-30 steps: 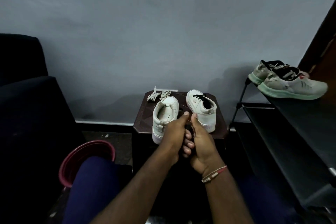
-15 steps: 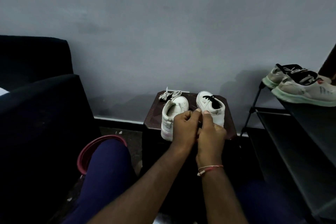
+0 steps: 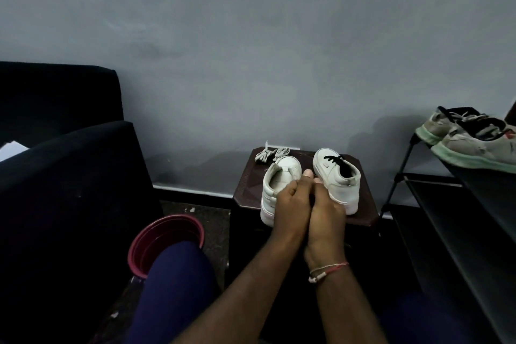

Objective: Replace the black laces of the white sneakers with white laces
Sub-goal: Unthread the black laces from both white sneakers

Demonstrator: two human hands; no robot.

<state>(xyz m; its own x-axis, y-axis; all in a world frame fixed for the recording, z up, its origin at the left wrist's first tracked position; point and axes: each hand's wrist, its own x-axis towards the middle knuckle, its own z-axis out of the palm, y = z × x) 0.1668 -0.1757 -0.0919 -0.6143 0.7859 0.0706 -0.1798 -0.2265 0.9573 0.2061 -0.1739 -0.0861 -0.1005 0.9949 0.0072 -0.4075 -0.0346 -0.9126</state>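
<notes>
Two white sneakers stand on a small dark table [image 3: 247, 190]. The left sneaker [image 3: 282, 173] shows no lace. The right sneaker [image 3: 335, 176] has a black lace [image 3: 333, 160] threaded in it. A bundle of white laces [image 3: 270, 153] lies at the table's back left corner. My left hand [image 3: 291, 204] and my right hand [image 3: 325, 212] are pressed together just in front of the sneakers, fingers curled and thumbs up. A thin dark strand, which looks like a loose black lace [image 3: 316, 176], shows between the thumbs; the rest is hidden inside the hands.
A dark sofa [image 3: 69, 176] fills the left side. A red bucket [image 3: 164, 234] stands on the floor by my left knee. At the right is a black shoe rack [image 3: 460, 218] with a pair of grey-green sneakers [image 3: 474, 142] on top.
My hands have moved forward and up to the sneakers and closed tighter together, thumbs side by side. The view has swung left. The sneakers and white laces have not moved.
</notes>
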